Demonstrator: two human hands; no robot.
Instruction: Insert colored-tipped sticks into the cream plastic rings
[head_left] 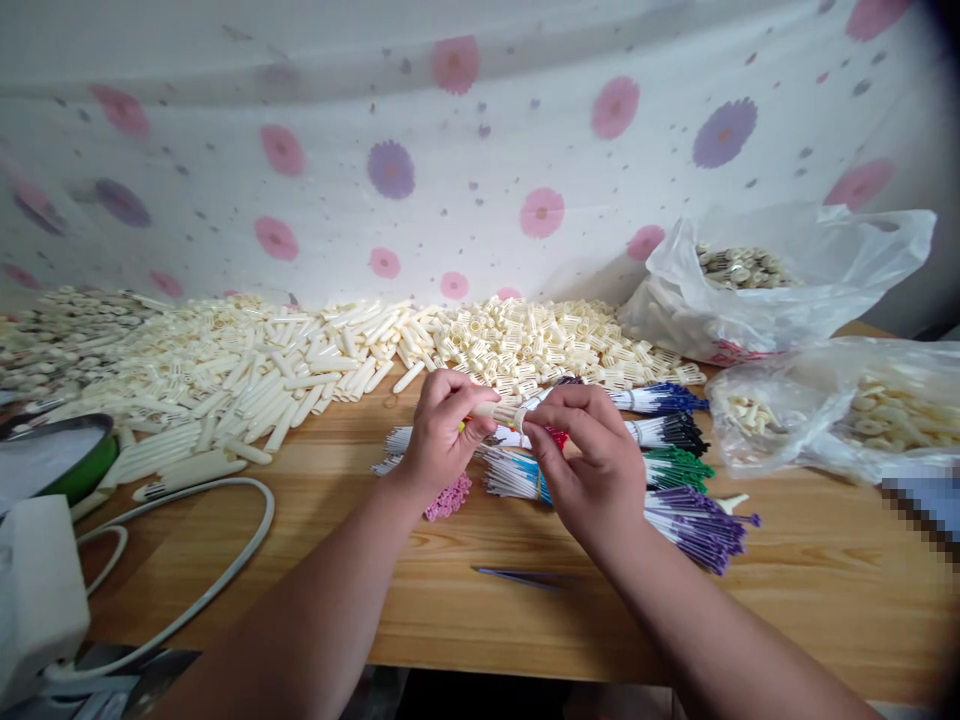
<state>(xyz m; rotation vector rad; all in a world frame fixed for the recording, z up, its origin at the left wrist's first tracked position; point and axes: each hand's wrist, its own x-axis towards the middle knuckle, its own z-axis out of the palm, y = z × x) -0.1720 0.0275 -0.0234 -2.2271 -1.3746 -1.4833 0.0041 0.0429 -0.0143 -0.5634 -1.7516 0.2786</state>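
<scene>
My left hand and right hand both pinch the pen part, held above refill bundles. Beyond lies a cream pile; rightward, a bag bears red print I cannot read.

No readable text
Red print marks the lower front of the white plastic bag, too small and creased to make out.

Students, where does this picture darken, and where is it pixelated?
Head view: blackness fills the upper-right corner, beyond the white, flower-printed cloth. Head view: coarse square blocks break up a flat, blue-grey patch at the right edge.
</scene>
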